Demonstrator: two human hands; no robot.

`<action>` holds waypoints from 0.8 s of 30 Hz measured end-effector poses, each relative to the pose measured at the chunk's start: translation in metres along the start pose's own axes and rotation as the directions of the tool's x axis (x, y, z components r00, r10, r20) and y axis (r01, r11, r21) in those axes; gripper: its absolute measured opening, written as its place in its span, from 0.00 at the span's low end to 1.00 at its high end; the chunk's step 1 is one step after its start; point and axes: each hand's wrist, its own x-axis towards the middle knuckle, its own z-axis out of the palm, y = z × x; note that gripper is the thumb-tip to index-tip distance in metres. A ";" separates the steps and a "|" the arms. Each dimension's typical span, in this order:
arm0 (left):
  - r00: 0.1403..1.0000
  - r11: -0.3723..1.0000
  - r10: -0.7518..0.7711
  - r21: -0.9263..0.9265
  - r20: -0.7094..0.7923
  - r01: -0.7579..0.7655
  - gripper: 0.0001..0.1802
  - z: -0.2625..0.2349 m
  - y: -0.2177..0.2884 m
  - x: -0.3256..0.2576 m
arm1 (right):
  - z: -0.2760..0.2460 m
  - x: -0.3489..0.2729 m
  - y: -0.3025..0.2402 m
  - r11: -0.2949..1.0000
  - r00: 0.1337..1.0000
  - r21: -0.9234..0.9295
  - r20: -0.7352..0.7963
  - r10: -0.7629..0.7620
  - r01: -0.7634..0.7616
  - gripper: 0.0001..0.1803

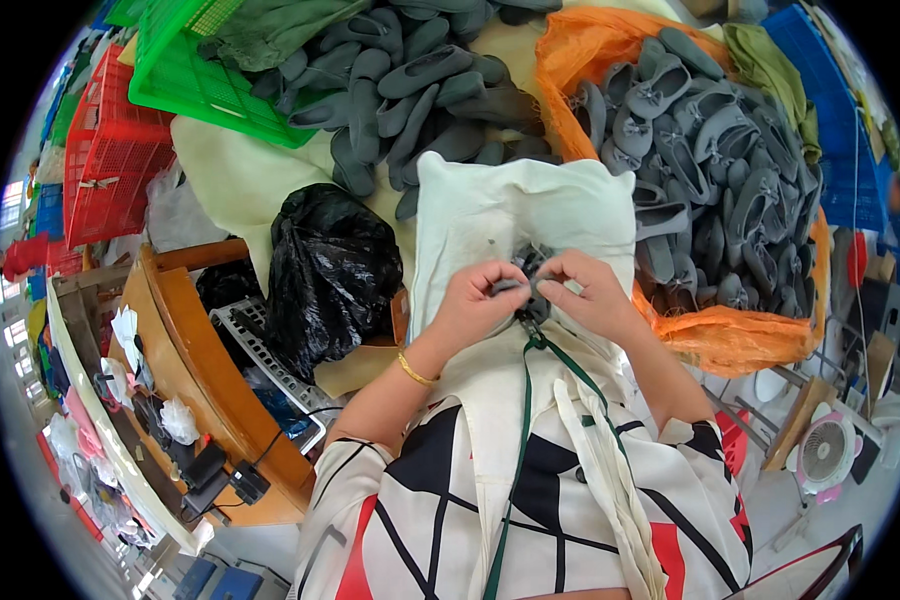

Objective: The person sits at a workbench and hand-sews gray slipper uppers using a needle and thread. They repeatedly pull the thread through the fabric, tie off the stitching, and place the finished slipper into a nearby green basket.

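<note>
My left hand [482,302], with a gold bracelet at the wrist, is closed in a pinch on a small dark grey item [532,262] over a white cushion [460,215]. From the other side my right hand [585,293] pinches at the same item, thumb and fingertips together. Fingers cover much of it, so its kind does not show clearly. Just below my hands a dark metal piece [532,326] hangs on a green cord [526,420] that runs down over the pale apron.
Grey flat shoes [410,100] lie heaped ahead, beside a green crate [205,100]. An orange sack [735,335] at the right holds many grey shoes with bows [715,170]. Left stand a black plastic bag [332,270], a wooden drawer unit [205,390] and a red crate [115,155].
</note>
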 end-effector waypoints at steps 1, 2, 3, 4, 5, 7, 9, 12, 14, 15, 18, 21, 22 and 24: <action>0.999 0.999 0.025 -0.048 0.038 -0.023 0.05 0.001 -0.002 0.002 | -0.003 0.003 -0.003 0.993 0.998 0.101 0.005 0.062 -0.062 0.07; 0.996 0.994 -0.039 -0.100 0.084 0.048 0.05 0.001 0.002 0.003 | -0.005 0.004 0.000 0.974 0.994 0.203 0.071 0.083 -0.096 0.07; 0.986 0.981 -0.101 -0.152 0.131 0.121 0.06 0.001 0.004 0.003 | -0.008 0.004 0.010 0.944 0.985 0.299 0.143 0.101 -0.140 0.06; 0.970 0.960 -0.158 -0.201 0.182 0.194 0.06 0.001 0.005 0.006 | -0.011 0.005 0.016 0.902 0.970 0.387 0.215 0.112 -0.190 0.06; 0.970 0.965 -0.091 -0.222 0.226 0.142 0.07 0.002 0.000 0.011 | -0.011 0.006 0.019 0.864 0.971 0.466 0.220 0.097 -0.192 0.04; 0.959 0.972 -0.123 -0.163 0.255 0.168 0.08 -0.001 -0.004 0.023 | -0.018 0.011 0.024 0.918 0.976 0.351 0.172 0.130 -0.184 0.04; 0.949 0.978 -0.133 -0.120 0.285 0.173 0.09 -0.009 0.005 0.035 | -0.028 0.017 0.024 0.961 0.989 0.237 0.076 0.130 -0.145 0.04; 0.998 0.980 -0.008 -0.198 0.055 0.019 0.09 -0.039 0.008 0.063 | -0.043 0.023 0.044 0.865 0.928 0.477 -0.228 0.295 -0.158 0.03; 0.985 0.971 -0.023 -0.237 -0.169 -0.018 0.08 -0.077 0.007 0.085 | -0.054 0.031 0.060 0.875 0.803 0.480 -0.496 0.330 -0.064 0.02; 0.970 0.972 -0.048 -0.235 -0.239 -0.010 0.07 -0.099 0.003 0.097 | -0.058 0.037 0.067 0.883 0.714 0.469 -0.613 0.339 -0.016 0.02; 0.902 0.981 -0.130 -0.188 -0.413 0.056 0.07 -0.155 -0.026 0.140 | -0.058 0.043 0.083 0.921 0.648 0.375 -0.676 0.350 -0.107 0.01; 0.920 0.989 -0.150 -0.054 -0.362 0.140 0.08 -0.201 -0.076 0.184 | -0.049 0.060 0.090 0.998 0.664 -0.023 -0.747 0.028 -0.067 0.02; 0.939 0.984 -0.133 0.071 -0.316 0.163 0.09 -0.208 -0.091 0.199 | -0.050 0.063 0.089 0.989 0.668 -0.126 -0.742 -0.045 -0.073 0.02; 0.967 0.929 -0.130 0.313 -0.220 0.196 0.11 -0.222 -0.126 0.227 | -0.049 0.069 0.094 0.983 0.670 -0.149 -0.741 -0.038 -0.110 0.06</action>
